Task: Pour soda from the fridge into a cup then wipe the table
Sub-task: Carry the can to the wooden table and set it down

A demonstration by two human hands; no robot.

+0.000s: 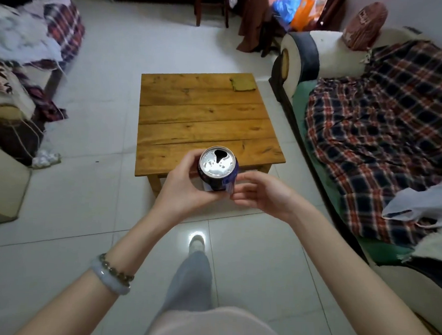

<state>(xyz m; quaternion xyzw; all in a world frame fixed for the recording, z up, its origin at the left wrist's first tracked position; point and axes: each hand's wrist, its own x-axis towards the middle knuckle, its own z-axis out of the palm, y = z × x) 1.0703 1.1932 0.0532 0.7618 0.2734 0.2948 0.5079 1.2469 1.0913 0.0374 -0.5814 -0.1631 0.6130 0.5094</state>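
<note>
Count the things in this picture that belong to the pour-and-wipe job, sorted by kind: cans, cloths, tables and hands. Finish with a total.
soda can: 1
cloth: 1
table: 1
hands: 2, the left hand and the right hand
Total: 5
</note>
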